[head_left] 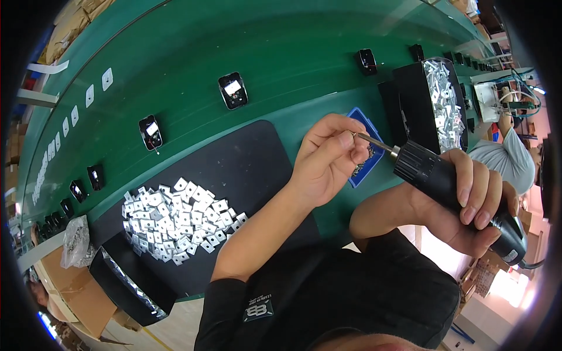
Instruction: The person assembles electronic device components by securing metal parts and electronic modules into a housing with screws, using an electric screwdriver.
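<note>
My right hand is wrapped round the black body of an electric screwdriver, whose cable leaves at the lower right. Its metal bit points left and up, reaching the fingertips of my left hand. There, thumb and fingers are closed in a pinch at the bit's end, on what looks like a tiny screw, mostly hidden. Behind and below that hand is a blue tray with small loose screws in it, partly covered by my fingers.
Small silvery square plates lie heaped on a black mat. A black box of similar pieces stands right. Black devices and white plates line the green belt. A plastic bag is left; another person is right.
</note>
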Available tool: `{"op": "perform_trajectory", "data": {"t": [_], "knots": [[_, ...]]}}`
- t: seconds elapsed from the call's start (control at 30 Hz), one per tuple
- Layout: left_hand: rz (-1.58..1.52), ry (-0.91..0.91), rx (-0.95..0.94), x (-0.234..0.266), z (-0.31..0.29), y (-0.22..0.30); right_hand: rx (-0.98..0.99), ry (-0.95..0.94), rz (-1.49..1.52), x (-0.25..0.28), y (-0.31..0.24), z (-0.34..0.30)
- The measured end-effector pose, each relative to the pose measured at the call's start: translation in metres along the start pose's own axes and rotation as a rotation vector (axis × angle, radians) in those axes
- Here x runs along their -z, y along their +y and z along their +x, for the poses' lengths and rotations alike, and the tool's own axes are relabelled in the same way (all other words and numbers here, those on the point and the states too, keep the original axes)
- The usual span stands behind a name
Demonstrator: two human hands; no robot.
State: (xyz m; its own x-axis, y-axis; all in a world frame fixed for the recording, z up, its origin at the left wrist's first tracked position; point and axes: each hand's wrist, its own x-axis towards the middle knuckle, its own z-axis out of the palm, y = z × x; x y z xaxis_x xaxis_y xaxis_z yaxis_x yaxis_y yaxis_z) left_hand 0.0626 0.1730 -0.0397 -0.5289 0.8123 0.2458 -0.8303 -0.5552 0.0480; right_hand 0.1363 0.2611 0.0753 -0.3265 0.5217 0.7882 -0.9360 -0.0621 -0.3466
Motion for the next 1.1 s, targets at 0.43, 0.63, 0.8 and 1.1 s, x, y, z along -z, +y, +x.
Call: {"op": "perform_trajectory", "data": {"t": [0.43, 0.63, 0.8, 1.1], "knots": [[0.029, 0.016, -0.048, 0.0004, -0.0016, -0.0038, 0.013, 0.095, -0.050, -0.0050, -0.0007, 0.0015], [0.066, 0.015, -0.017, 0.0003, -0.0020, -0.0042, 0.031, 0.122, -0.018, -0.0053, 0.0005, 0.0013], [0.090, -0.026, -0.050, 0.0040, -0.0021, -0.0043, 0.029, 0.113, -0.037, -0.0046, -0.0006, 0.0016], [0.073, 0.080, 0.008, -0.0017, -0.0037, -0.0061, 0.016, 0.119, -0.034, -0.0008, -0.0021, 0.0025]]}}
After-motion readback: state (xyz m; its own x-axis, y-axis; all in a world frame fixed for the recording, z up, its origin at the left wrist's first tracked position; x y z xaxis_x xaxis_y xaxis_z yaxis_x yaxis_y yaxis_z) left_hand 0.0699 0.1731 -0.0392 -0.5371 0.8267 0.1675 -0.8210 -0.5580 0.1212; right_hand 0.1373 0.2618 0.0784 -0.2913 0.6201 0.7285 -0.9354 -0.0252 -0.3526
